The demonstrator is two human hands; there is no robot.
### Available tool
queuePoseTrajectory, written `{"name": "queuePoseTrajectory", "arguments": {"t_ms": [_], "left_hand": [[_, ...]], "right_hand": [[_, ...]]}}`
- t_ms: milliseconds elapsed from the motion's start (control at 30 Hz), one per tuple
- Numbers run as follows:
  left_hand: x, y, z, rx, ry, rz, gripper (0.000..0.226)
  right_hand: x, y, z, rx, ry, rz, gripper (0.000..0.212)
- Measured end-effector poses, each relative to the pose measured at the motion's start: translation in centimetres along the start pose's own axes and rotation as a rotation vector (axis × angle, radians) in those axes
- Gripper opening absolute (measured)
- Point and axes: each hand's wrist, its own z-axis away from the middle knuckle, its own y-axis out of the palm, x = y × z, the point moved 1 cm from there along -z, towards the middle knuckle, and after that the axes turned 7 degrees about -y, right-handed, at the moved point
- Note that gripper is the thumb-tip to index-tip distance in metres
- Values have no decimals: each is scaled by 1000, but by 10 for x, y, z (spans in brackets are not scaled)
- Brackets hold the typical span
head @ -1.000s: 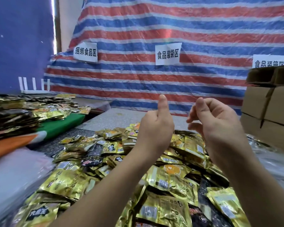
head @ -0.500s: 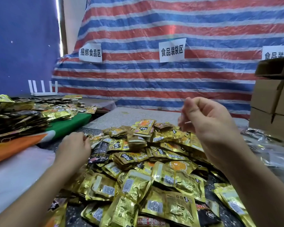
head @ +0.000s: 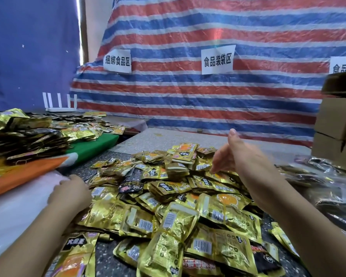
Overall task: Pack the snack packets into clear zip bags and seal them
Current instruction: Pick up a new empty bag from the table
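Gold packets (head: 174,212) lie heaped on the dark tabletop (head: 108,258) in front of you. Your right hand (head: 238,156) hovers over the far side of the heap, its grip apart, thumb up and fingers pointing down toward the packets. Your left hand (head: 70,194) rests at the heap's left edge against a clear bag stack (head: 14,212); whether its grip clamps anything cannot be told. Bundled packets (head: 22,136) sit further left, cartons (head: 338,126) at right, a striped tarp (head: 208,100) behind.
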Motion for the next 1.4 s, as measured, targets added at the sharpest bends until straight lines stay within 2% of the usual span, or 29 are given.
{"name": "queuePoseTrajectory", "arguments": {"t_ms": [133, 267, 500, 633, 933, 1133, 1300, 1400], "left_hand": [[2, -1, 1, -62, 134, 5, 10], [2, -6, 2, -103, 189, 28, 14], [-6, -25, 20, -354, 250, 263, 15], [-15, -34, 34, -430, 305, 355, 17], [-63, -50, 89, -454, 652, 654, 15], [-123, -85, 142, -542, 955, 951, 25], [-165, -90, 191, -574, 1096, 1150, 30], [-179, -84, 207, -578, 1173, 1167, 29]], "right_hand": [[-2, 1, 0, 44, -5, 34, 68], [-5, 1, 0, 79, -6, 101, 67], [-4, -1, 0, 65, -12, 124, 63], [-2, -1, 0, 55, -13, 131, 60], [4, -6, 3, 13, -60, 146, 54], [6, -8, 0, 13, -7, 3, 52], [7, -15, -5, -78, 145, -284, 58], [8, -27, -4, -117, 186, -394, 62]]}}
